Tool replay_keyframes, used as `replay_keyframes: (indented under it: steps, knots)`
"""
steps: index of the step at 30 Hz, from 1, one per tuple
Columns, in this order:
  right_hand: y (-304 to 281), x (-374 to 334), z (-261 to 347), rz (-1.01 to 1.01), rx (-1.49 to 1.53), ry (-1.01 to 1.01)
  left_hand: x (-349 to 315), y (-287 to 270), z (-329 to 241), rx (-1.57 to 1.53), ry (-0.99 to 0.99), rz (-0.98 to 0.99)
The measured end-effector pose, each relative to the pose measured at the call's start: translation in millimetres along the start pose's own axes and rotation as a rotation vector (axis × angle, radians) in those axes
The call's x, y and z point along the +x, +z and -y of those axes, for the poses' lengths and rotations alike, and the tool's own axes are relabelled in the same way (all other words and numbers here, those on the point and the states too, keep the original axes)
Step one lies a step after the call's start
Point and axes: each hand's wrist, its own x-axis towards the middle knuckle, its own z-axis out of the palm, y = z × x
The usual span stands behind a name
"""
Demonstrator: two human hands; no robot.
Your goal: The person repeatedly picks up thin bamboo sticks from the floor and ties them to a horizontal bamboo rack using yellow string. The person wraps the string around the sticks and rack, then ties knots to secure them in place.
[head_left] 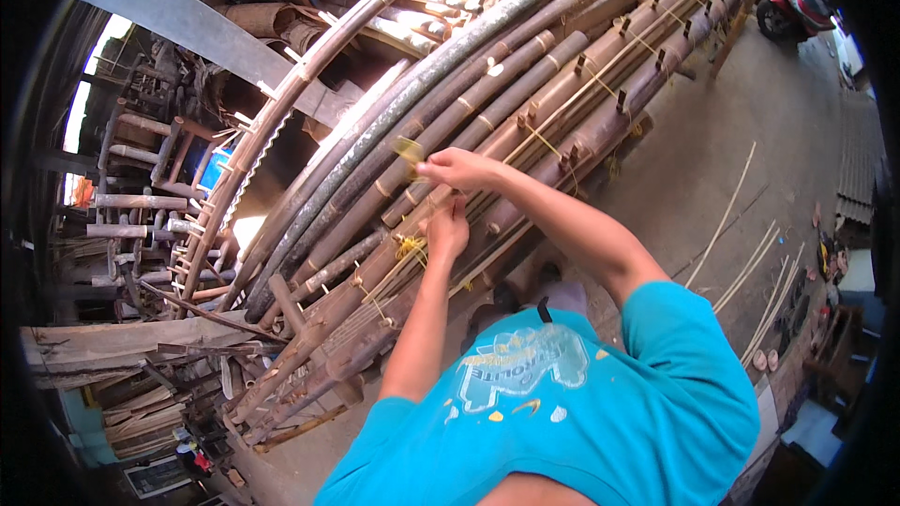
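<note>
Two long brown bamboo poles (586,136) lie side by side before me, with short dark pegs standing up from them. Thin bamboo strips (562,120) run lengthwise between the poles, tied across with yellow string. My right hand (461,169) pinches a small yellow-green bundle of string (409,152), blurred, above the poles. Just below it, my left hand (448,228) is closed low over the strips; what its fingers hold is hidden. A bright yellow knot of string (410,248) sits on the strips beside my left hand.
More bamboo poles (441,117) lie beyond the pegged pair. At the left a curved pegged pole (309,66) rises near stacked bamboo frames. Loose thin strips (750,267) and sandals (767,359) lie on the floor at right. A red motorbike (797,5) stands far right.
</note>
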Motion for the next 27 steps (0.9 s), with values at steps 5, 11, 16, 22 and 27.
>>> replay_keyframes:
  steps: [5,11,16,22,27]
  knots:
    - [-5.3,-138.0,40.8,0.539,-0.013,-0.189,-2.1,-7.9,-6.6,0.048,-0.121,0.003]
    - [61.9,-159.9,-34.8,0.072,-0.098,-0.341,41.7,-35.9,-34.0,-0.636,0.165,-0.149]
    - [69.0,-165.0,-42.4,0.092,-0.399,-0.437,131.6,-22.8,1.2,-0.068,0.150,-0.441]
    - [116.3,-170.2,8.9,0.163,-0.312,-0.283,122.3,-25.0,44.5,-0.253,0.046,-0.041]
    - [186.3,-177.6,2.8,0.185,1.202,0.691,3.3,-109.4,76.8,0.113,-0.021,-0.207]
